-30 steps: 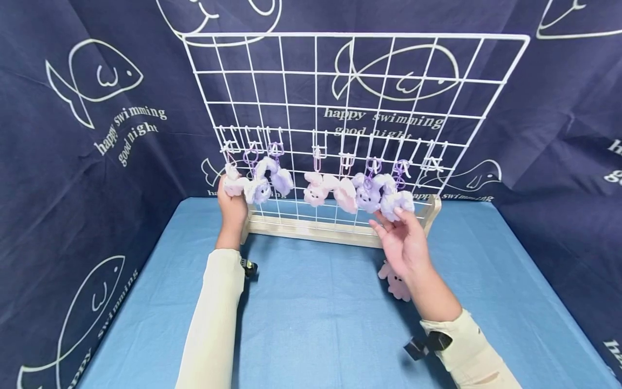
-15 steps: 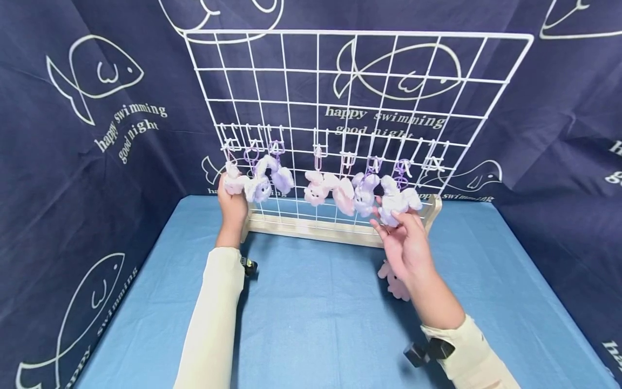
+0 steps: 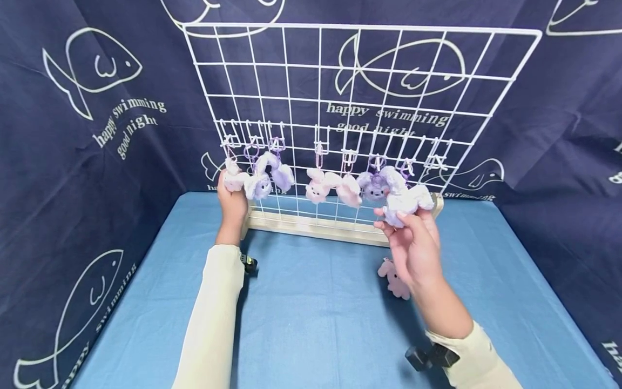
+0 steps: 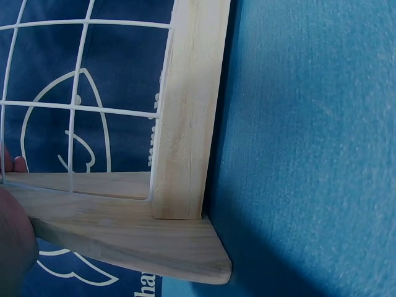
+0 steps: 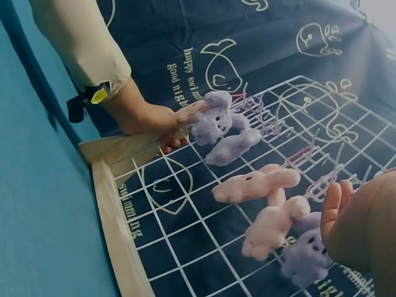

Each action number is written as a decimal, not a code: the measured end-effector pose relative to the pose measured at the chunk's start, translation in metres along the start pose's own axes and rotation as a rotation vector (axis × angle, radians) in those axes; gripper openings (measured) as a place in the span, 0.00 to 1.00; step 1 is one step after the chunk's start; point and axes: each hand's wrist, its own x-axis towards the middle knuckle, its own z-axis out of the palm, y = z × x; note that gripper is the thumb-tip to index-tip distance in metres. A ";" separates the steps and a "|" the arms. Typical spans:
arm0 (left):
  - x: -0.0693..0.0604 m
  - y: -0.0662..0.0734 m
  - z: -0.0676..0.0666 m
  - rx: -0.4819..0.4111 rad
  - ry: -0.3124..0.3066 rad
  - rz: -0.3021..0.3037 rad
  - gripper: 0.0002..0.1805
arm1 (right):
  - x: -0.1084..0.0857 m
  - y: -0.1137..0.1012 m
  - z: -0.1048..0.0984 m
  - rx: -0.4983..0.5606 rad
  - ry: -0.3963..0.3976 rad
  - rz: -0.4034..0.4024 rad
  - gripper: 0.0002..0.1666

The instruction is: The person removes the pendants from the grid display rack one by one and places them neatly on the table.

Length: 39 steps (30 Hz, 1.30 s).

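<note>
My right hand holds a pale purple plush bunny keychain between thumb and fingers, near the right end of a white wire grid rack. The bunny partly hides its purple chain and hook. My left hand grips the left wooden side piece of the rack's stand; in the left wrist view, thumb and fingertips lie on either side of it. Next to the held bunny hangs another purple bunny keychain. Two pink bunny keychains hang mid-rack. More purple ones and a pink one hang at the left.
A pink plush keychain lies on the blue tablecloth, partly behind my right wrist. At the rack's right end is a white hook with no plush on it. A dark fish-print curtain surrounds the back and sides.
My right hand has moved right and slightly toward me, with the purple bunny pulled and turned along. The neighbouring purple bunny has swung. My left hand stays at the rack's left side.
</note>
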 end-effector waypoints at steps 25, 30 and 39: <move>-0.013 0.034 0.003 -0.011 0.014 -0.014 0.12 | -0.014 0.002 0.013 -0.293 -0.035 -0.307 0.30; -0.007 0.018 0.004 -0.010 0.017 -0.013 0.12 | -0.016 0.001 0.015 -0.330 -0.023 -0.315 0.33; 0.001 -0.002 0.001 -0.027 0.010 0.000 0.11 | -0.021 0.000 0.014 -0.464 -0.059 -0.397 0.31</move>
